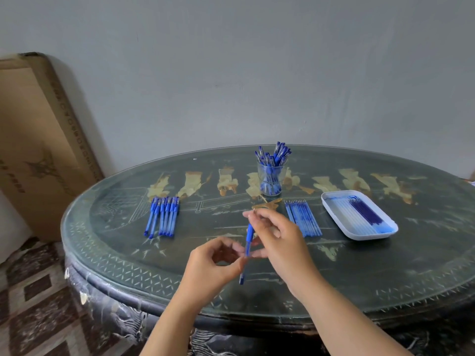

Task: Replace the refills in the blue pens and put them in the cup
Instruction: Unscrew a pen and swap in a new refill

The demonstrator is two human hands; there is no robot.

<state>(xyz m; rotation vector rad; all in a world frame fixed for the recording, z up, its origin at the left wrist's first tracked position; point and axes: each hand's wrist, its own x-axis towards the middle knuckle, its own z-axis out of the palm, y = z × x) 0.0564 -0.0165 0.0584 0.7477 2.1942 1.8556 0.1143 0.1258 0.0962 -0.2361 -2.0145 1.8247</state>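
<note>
Over the near edge of the tabletop (385,265), both hands share one blue pen (248,240), nearly upright: the left hand (216,263) pinches the lower barrel, and the right hand (280,240) has its fingertips closed on the upper end, a bit blurred there. Further in, a row of pens (163,217) lies toward the left, a row of refills (303,218) right of centre, and a white tray (331,199) of refills just beside it. Near the far edge, the clear cup (271,181) stands packed with pens

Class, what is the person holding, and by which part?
A blue plastic pen: the left hand pinches its middle, the right hand pinches its upper end.
</note>
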